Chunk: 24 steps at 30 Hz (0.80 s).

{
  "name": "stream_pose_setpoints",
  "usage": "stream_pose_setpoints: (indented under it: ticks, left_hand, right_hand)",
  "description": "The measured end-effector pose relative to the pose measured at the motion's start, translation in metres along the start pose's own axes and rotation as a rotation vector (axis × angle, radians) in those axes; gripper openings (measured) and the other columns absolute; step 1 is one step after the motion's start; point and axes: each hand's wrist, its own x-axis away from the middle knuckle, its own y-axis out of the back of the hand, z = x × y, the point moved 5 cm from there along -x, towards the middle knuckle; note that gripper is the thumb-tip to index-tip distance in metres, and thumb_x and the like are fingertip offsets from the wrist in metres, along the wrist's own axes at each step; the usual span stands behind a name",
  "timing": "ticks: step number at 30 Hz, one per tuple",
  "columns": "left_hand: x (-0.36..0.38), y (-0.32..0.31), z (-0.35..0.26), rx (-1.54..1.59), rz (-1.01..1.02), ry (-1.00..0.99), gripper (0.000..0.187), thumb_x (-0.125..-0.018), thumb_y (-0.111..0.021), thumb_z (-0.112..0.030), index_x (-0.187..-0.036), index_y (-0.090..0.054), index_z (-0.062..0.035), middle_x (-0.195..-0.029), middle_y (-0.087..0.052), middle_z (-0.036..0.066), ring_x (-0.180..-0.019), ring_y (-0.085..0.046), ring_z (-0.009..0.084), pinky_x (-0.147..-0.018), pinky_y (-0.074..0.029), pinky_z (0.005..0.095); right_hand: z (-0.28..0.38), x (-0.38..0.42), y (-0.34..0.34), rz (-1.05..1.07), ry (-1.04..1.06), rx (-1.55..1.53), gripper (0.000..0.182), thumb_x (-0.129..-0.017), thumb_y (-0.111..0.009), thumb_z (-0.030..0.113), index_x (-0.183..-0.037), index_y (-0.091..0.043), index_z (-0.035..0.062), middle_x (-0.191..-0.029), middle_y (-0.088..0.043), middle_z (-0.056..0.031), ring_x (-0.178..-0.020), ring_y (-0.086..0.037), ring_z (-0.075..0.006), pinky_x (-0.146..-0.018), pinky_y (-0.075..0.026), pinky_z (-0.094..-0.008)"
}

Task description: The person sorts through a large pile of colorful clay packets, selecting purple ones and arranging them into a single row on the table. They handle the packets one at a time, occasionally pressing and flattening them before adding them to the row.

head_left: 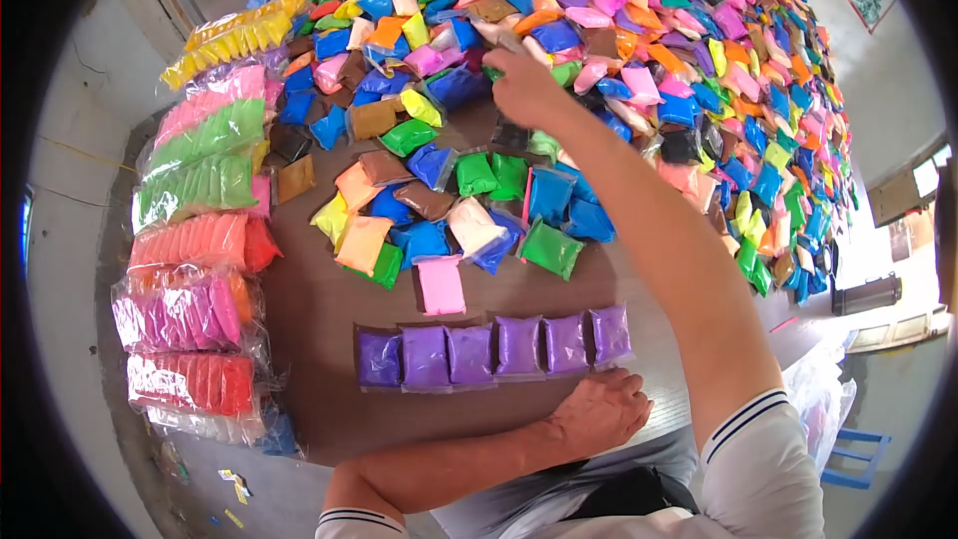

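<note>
My right hand (527, 85) reaches far forward into the heap of small coloured packets (639, 35). Its fingers are bent down among the packets, and whatever lies between them is hidden. My left hand (602, 407) rests in a loose fist at the near edge of the table, with nothing showing in it. Just beyond it, several purple packets (469, 354) lie side by side in a row, the rightmost closest to the knuckles. A pink packet (441, 285) lies above the row, at the front of a smaller loose group with blue, green, peach, brown and yellow packets.
Down the left side of the brown table (309, 379) runs a stack of clear bags with packets sorted by colour, among them red packets (190, 384), green packets (205, 185) and yellow packets (235, 40). A blue stool (858, 459) stands at the lower right beside a clear plastic bag (813, 394).
</note>
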Motion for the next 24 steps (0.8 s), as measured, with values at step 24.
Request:
stream_pose_setpoints:
  ticks: [24]
  left_hand:
    - [-0.003,0.007,0.0,0.017,-0.011,0.051,0.029,-0.091,-0.062,-0.024,-0.067,-0.064,-0.0082,-0.077,-0.061,0.007,-0.076,-0.064,0.025,-0.065,-0.055,0.0404]
  right_hand:
    - [0.021,0.084,0.068,0.274,-0.379,-1.372,0.034,-0.096,-0.069,0.026,-0.12,-0.063,0.0034,-0.111,-0.069,-0.006,-0.098,-0.064,-0.0113,-0.081,-0.053,-0.0275]
